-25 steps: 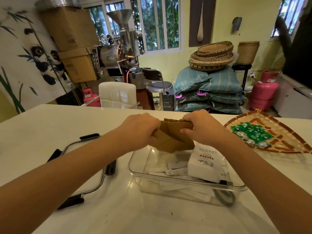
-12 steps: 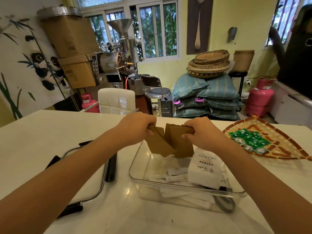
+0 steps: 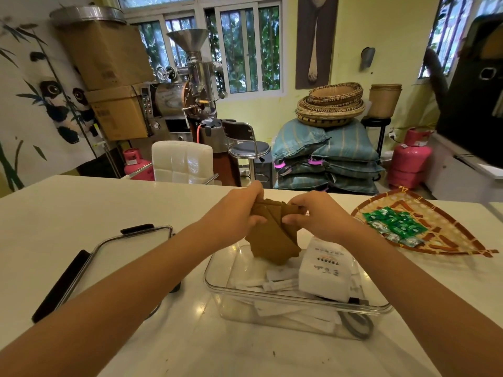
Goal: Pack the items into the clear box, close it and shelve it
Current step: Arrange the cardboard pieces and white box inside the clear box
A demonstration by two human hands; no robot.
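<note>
Worktop (image 3: 109, 202): white, carries everything listed below.

Woven tray (image 3: 460, 240): to my right, well apart from the box; the green sachets (image 3: 392, 225) on it are not yet packed.

Lid (image 3: 109, 257): clear with black clips, flat on the worktop to my left, so closing and shelving are still ahead.

Clear box (image 3: 294, 300): open in front of me, holding a white packet (image 3: 324, 273) at its right side and white paper sticks (image 3: 280, 282) across its floor.

Brown paper sheets (image 3: 272, 240): a moment ago fanned apart between my hands, now drawn back into one overlapping stack whose lower corner hangs just above the box's far end. I judge the stack nearly ready to lower in.

Left hand (image 3: 239, 213): fingers pinching the stack's upper left edge.

Right hand (image 3: 313, 213): fingers pinching its upper right edge.
</note>
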